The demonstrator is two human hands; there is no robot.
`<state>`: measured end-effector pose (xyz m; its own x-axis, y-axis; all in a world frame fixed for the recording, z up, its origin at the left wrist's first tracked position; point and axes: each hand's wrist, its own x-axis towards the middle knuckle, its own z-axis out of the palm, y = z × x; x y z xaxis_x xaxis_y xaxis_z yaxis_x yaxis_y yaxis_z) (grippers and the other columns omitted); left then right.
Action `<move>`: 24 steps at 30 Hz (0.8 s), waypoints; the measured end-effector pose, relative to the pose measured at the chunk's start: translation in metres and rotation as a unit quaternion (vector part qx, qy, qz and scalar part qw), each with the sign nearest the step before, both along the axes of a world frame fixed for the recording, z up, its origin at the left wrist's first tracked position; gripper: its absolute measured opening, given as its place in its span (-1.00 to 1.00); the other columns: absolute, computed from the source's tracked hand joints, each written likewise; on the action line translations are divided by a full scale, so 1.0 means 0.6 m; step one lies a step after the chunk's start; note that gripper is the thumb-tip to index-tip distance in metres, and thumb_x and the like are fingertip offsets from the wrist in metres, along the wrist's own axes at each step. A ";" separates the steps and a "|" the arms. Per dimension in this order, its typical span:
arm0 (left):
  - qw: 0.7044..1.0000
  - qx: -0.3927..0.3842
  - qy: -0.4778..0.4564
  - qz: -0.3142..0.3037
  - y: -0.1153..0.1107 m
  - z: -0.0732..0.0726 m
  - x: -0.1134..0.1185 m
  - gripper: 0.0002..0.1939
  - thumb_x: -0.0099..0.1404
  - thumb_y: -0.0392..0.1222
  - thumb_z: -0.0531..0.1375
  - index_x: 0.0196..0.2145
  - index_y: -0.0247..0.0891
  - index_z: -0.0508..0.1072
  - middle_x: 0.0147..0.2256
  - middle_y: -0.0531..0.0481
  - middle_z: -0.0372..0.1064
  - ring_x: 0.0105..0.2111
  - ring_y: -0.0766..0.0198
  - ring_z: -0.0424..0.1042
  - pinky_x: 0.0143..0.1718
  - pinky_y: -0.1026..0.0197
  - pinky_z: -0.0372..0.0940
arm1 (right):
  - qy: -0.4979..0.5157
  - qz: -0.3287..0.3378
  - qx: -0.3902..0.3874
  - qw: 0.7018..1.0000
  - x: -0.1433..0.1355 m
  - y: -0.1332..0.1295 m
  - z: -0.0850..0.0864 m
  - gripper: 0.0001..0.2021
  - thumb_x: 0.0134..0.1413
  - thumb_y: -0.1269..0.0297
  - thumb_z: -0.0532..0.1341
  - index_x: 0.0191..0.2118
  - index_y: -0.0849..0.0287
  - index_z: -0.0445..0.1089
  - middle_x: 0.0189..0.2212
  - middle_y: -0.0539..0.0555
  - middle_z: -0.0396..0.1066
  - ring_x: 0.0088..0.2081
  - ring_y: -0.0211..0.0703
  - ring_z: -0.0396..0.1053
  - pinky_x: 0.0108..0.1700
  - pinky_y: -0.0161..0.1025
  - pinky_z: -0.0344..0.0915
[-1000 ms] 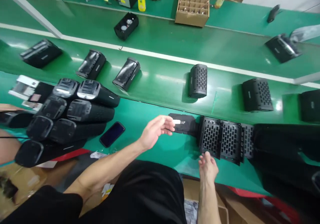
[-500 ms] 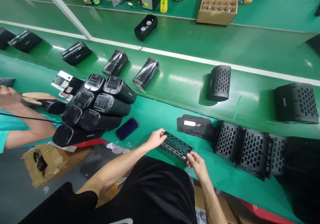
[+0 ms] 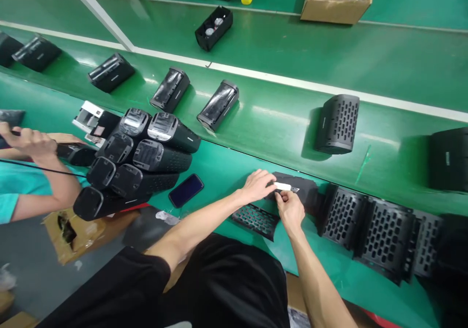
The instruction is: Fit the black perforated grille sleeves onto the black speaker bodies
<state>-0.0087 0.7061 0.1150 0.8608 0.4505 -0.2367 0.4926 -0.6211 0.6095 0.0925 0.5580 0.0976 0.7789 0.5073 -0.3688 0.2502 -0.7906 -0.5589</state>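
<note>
Your R hand [image 3: 291,212] has fingers bent in, tips at the near edge of the dark sheets [image 3: 309,187]; can't tell if one's caught btwn them. Your L hand [image 3: 259,185] is just beside it, palm down, fingers reaching over the sheets' L end; thumb's hidden, so can't tell if it grips anything. Sheets lie on the green bench [image 3: 219,172], at both hands' fingertips, running out R past the R hand. White strip [image 3: 282,186] w/ grey tip sits on top, just ahead of R fingertips, beside L fingertips. Loose grille [image 3: 256,219] lies on the near side of L hand, L of R hand. More grilles [image 3: 345,216] stand in a row, R of R hand. Phone [image 3: 185,190] is L of L hand; stacked black housings [image 3: 161,155] farther L, w/ a co-worker's hand [image 3: 34,143] past them. Ahead of your hands: belt [image 3: 270,133], w/ holed housing [image 3: 338,124] ahead-R of R hand & shiny-faced housing [image 3: 218,105] ahead-L of L hand. Farthest: divided carton [image 3: 329,10], well ahead, R of R hand.
</note>
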 end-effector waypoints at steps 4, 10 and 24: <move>0.991 0.062 0.009 -0.116 0.002 -0.021 0.049 -0.68 0.45 0.04 0.22 0.00 -0.20 0.52 -0.05 -0.09 0.46 0.00 0.05 0.35 0.04 0.04 0.24 | 0.004 0.017 0.012 1.000 0.000 -0.010 -0.004 -0.56 0.18 -0.10 0.09 -0.22 0.13 0.56 -0.22 0.20 0.50 -0.29 -0.02 0.37 -0.24 -0.15 0.15; 0.995 0.044 -0.042 -0.085 0.029 -0.032 0.050 -0.70 0.46 0.06 0.20 -0.08 -0.22 0.52 -0.11 -0.06 0.50 -0.06 0.13 0.40 0.01 0.11 0.24 | 0.054 -0.018 0.051 0.997 0.018 -0.024 -0.005 -0.43 0.18 -0.22 0.05 -0.20 0.19 0.56 -0.29 0.24 0.53 -0.25 0.07 0.44 -0.17 -0.11 0.24; 0.993 0.107 -0.029 0.048 0.023 -0.013 -0.015 -0.38 0.34 0.25 0.28 0.16 -0.25 0.44 0.00 -0.16 0.44 0.00 0.03 0.34 0.03 0.01 0.26 | 0.192 -0.149 0.120 0.963 0.035 -0.030 -0.016 -0.41 -0.05 -0.34 0.25 -0.31 0.20 0.48 -0.68 -0.06 0.25 -0.63 -0.22 0.12 -0.55 -0.26 0.01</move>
<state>-0.0175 0.7197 0.1073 0.8207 0.5661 -0.0775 0.5238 -0.6913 0.4977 0.1138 0.5400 0.0878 0.7330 0.3883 -0.5585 -0.2294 -0.6319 -0.7403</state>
